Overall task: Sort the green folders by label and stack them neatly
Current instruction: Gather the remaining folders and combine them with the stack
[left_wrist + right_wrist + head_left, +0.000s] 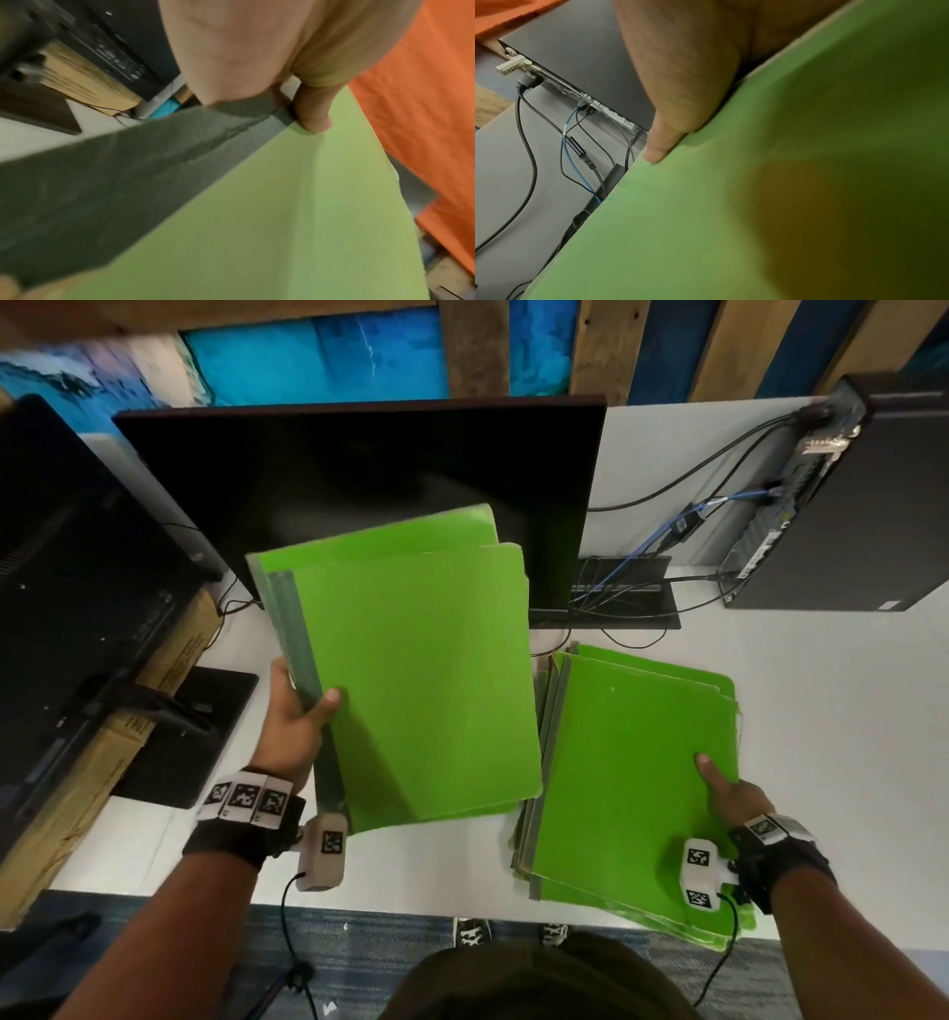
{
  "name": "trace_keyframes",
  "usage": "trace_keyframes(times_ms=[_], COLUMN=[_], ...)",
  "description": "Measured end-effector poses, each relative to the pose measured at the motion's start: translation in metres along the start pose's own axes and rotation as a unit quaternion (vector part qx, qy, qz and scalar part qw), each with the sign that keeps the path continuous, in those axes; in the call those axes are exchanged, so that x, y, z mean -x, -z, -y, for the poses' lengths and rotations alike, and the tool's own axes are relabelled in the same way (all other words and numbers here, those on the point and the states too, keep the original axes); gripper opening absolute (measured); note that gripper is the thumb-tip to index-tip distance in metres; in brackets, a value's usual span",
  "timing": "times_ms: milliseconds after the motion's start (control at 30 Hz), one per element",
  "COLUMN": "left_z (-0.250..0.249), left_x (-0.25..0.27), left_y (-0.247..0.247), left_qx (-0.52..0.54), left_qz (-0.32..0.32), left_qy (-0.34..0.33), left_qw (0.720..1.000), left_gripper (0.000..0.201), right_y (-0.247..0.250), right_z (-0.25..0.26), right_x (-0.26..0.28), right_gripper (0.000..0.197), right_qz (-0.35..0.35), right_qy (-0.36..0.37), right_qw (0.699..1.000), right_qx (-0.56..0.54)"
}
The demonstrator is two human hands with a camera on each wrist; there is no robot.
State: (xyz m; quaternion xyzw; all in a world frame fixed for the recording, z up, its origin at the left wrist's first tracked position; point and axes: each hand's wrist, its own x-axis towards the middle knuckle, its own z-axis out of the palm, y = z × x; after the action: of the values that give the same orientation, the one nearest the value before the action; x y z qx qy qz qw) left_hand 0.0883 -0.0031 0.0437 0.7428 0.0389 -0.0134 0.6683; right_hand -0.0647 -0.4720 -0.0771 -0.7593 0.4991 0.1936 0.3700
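My left hand [295, 716] grips a bundle of green folders [411, 670] by its grey spine, thumb on the top cover and fingers underneath, and holds it tilted above the white desk [847, 711]. In the left wrist view the thumb [312, 109] presses the green cover [257, 223] beside the grey spine [128, 172]. To the right a stack of green folders [631, 773] lies on the desk. My right hand [729, 793] holds that stack's near right edge, thumb on top, other fingers hidden. The right wrist view shows the thumb [670, 130] on the green cover [757, 203]. No labels are readable.
A black monitor [359, 480] stands right behind the held bundle; its base and several cables [631, 593] lie behind the desk stack. A black computer case [847, 505] is at the far right. Another monitor [61, 582] and a cardboard box [118, 752] are at the left.
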Motion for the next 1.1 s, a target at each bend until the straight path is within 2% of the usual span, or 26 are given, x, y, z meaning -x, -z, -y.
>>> trace_keyframes(times_ms=[133,300,400,533,633,733,800,867,933,1000,1033,1100], left_z=[-0.036,-0.065,-0.072,-0.069,-0.028,0.026,0.052,0.064,0.071,0.073,0.071,0.068], left_x=[-0.007,-0.008,-0.005,-0.001,0.004,0.011,0.013,0.012,0.010,0.005,0.003,-0.001], left_y=[-0.021,-0.081,-0.114,-0.155,-0.180,-0.200,-0.208,-0.213,-0.217,-0.222,-0.224,-0.227], left_qx=[-0.020,-0.052,-0.031,0.013,-0.020,-0.085,-0.145,-0.206,-0.231,-0.235,-0.225,-0.163], left_qz=[0.050,0.146,0.181,0.209,0.245,0.272,0.261,0.221,0.207,0.214,0.220,0.221], left_qy=[-0.065,-0.117,-0.147,-0.159,-0.111,-0.019,0.040,0.092,0.106,0.116,0.123,0.162], left_qw=[0.996,0.981,0.972,0.965,0.963,0.958,0.954,0.949,0.945,0.941,0.941,0.948], left_gripper=[0.068,0.098,0.098,0.086,0.077,0.074,0.072,0.065,0.060,0.060,0.059,0.055], right_y=[0.000,0.002,0.002,0.004,0.007,0.009,0.011,0.010,0.009,0.006,0.006,0.007], right_z=[0.001,0.000,-0.001,0.001,0.002,-0.003,-0.003,-0.004,-0.004,-0.009,-0.011,-0.013], right_x=[0.001,0.003,0.003,0.006,0.009,0.006,0.008,0.008,0.013,0.014,0.017,0.026], right_gripper=[0.085,0.083,0.080,0.070,0.063,0.082,0.091,0.094,0.085,0.090,0.084,0.057], right_qz=[-0.003,-0.001,-0.002,0.006,0.022,0.032,0.043,0.059,0.071,0.061,0.055,0.037], right_qy=[-0.001,0.002,0.006,0.013,0.024,0.020,0.001,0.015,0.063,0.112,0.123,0.136], right_qw=[1.000,1.000,1.000,0.999,0.999,0.998,0.994,0.988,0.982,0.973,0.968,0.957], right_qx=[-0.004,-0.024,-0.026,-0.041,-0.029,-0.056,-0.105,-0.139,-0.163,-0.192,-0.210,-0.254])
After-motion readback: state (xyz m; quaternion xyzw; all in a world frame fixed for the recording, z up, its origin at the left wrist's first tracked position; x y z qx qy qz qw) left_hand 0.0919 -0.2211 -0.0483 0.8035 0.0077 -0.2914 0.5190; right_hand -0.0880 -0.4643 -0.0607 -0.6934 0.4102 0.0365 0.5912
